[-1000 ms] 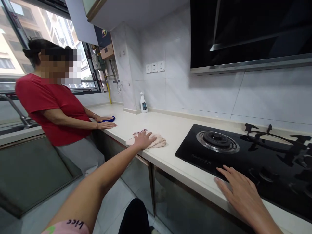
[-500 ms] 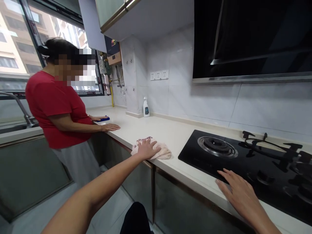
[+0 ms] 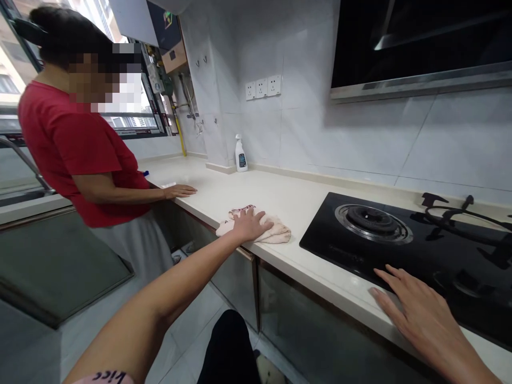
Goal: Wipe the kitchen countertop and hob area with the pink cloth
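Note:
My left hand (image 3: 250,225) lies flat with spread fingers on a pale pink cloth (image 3: 278,230). The cloth is bunched near the front edge of the white counter (image 3: 216,189), left of the black gas cooktop (image 3: 324,234). My right hand (image 3: 418,301) is open, palm down, over the front edge of the cooktop and the counter, holding nothing. Close to its fingertips is the cooktop's bare glass. The left burner (image 3: 370,221) has no pan support over it.
A person in a red shirt (image 3: 88,154) stands at the left, one hand (image 3: 180,191) on the counter. A white spray bottle (image 3: 240,154) stands against the wall. A black pan support (image 3: 452,213) is at the cooktop's back right. The range hood (image 3: 400,80) hangs above.
My view has tilted down and come closer. The cloth under my left hand sits slightly nearer the cooktop. The other person's far hand and most of the blue thing under it are now hidden.

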A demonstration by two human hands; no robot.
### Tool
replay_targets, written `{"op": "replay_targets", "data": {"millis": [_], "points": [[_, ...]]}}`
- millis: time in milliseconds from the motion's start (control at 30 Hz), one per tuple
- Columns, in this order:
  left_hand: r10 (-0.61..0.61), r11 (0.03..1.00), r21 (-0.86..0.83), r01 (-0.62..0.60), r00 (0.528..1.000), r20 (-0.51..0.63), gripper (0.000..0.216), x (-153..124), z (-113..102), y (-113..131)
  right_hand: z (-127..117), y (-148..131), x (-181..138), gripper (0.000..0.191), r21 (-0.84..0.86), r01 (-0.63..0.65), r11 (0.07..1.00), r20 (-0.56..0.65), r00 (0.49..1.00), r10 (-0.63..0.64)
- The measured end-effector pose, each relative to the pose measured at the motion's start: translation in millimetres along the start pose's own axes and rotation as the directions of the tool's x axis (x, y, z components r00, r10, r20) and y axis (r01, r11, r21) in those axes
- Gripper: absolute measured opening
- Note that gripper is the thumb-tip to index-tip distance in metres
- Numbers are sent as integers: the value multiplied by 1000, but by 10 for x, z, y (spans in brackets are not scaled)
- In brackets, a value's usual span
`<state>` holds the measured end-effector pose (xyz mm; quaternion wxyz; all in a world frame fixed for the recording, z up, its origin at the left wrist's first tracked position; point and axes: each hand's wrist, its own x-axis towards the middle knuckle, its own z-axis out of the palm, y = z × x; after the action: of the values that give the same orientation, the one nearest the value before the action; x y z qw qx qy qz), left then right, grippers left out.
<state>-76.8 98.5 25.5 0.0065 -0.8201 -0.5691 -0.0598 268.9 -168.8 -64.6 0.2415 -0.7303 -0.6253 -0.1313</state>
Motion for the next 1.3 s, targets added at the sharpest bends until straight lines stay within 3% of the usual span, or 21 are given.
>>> {"op": "replay_targets", "data": {"millis": [433,900,1133,1300], "points": [[-11,1000,15,11,1000,-3,75,604,108,564,-100,-135,-51,61,11,20,1000,-35,999,-20],[-19,1000,12,19,1000,21,79,1306,204,1181,-14,-120,-66,55,-130,187,974,-174,963,-208],[-45,998,37,42,995,88,85,1677,166,1593,-81,-196,-29,47,-157,159,975,-161,970,-184],[-1,1000,18,0,996,88,82,1622,190,1650,-95,-267,-9,47,-97,99,990,-152,982,-113]]}}
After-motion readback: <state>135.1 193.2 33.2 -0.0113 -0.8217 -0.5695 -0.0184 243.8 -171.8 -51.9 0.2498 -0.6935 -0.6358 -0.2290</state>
